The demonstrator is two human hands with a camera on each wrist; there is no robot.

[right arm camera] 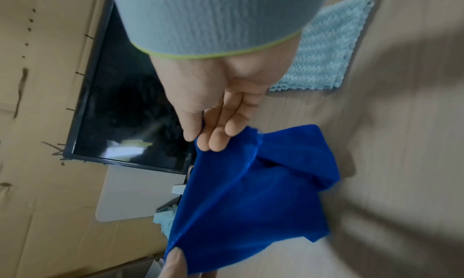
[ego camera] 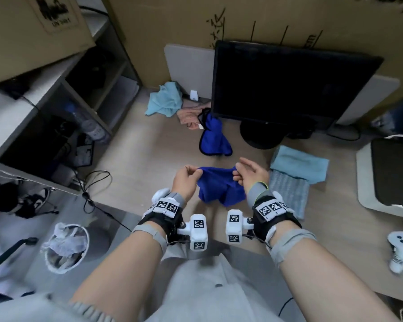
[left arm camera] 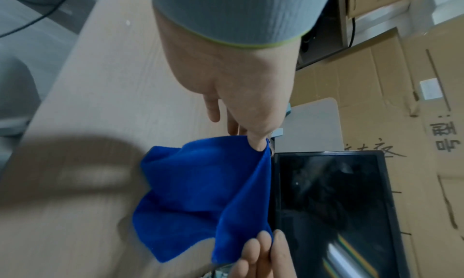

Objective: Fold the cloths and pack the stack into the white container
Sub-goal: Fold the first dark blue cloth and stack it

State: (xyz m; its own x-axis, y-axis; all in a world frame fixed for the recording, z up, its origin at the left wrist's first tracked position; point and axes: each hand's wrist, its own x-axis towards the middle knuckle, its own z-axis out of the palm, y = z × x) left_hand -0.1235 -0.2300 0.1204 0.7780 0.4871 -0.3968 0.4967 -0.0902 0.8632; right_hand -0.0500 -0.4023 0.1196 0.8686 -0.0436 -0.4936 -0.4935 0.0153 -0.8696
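Note:
A royal-blue cloth (ego camera: 219, 185) hangs crumpled just above the desk in front of me. My left hand (ego camera: 197, 172) pinches its upper left corner and my right hand (ego camera: 236, 173) pinches its upper right corner, so the top edge is stretched between them. In the left wrist view the left hand (left arm camera: 258, 143) nips the blue cloth (left arm camera: 200, 193) between thumb and finger. In the right wrist view the right hand (right arm camera: 206, 141) grips the cloth (right arm camera: 251, 193) the same way. The white container (ego camera: 363, 189), dark inside, stands at the right edge of the desk.
Two folded pale-blue cloths (ego camera: 298, 163) lie overlapping right of my hands. Loose teal (ego camera: 164, 102), pink (ego camera: 189, 117) and blue (ego camera: 213, 138) cloths lie at the back beside a black monitor (ego camera: 289, 89). A white controller (ego camera: 400, 249) lies near right; a bin (ego camera: 65, 245) stands below left.

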